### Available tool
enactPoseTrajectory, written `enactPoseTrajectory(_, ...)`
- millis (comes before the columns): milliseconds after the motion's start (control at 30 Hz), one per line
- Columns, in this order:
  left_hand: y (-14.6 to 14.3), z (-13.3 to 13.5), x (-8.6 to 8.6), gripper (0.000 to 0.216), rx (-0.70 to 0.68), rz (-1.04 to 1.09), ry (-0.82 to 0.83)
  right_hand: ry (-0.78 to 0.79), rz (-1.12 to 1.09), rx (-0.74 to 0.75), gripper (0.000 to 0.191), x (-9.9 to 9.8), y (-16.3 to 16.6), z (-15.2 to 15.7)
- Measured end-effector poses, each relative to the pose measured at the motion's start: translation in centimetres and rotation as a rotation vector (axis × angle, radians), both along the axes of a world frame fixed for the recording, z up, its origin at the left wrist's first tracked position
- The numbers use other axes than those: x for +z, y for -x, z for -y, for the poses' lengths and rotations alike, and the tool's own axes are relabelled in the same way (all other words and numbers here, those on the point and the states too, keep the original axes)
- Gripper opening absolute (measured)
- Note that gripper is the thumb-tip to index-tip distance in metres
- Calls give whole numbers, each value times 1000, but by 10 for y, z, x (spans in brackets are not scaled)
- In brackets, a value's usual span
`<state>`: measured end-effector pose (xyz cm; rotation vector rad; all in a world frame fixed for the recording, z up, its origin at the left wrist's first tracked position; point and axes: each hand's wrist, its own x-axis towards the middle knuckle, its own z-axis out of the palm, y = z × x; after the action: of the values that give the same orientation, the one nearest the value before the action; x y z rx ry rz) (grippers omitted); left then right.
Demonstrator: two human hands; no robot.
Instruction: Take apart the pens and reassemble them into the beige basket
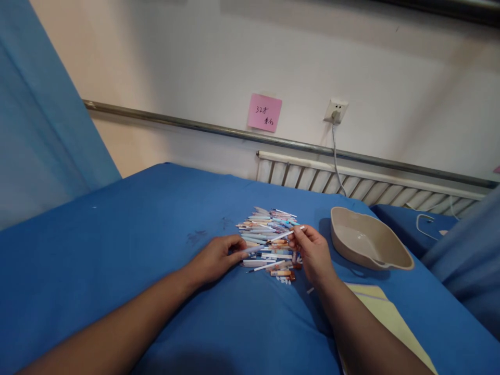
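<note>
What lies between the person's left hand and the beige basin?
In the head view, the pile of pens and the right hand, holding a white stick, lie between the left hand and the basin.

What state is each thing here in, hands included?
Left hand: pinching a pale barrel
Right hand: pinching a thin white stick
Pens: lying in a loose heap
Basin: upright, open-topped
Plug: in its socket
Pink note: stuck up, written on
Blue cover: spread out, dark-marked
Yellow sheet: flat, partly hidden
</note>
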<state>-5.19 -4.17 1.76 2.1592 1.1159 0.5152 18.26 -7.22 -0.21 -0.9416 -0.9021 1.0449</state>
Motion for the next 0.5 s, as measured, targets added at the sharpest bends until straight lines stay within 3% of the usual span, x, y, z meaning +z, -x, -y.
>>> enactPoseTrajectory(500,-2,3,2,21,-5,114,114,-15,87,14,23,1,3,3)
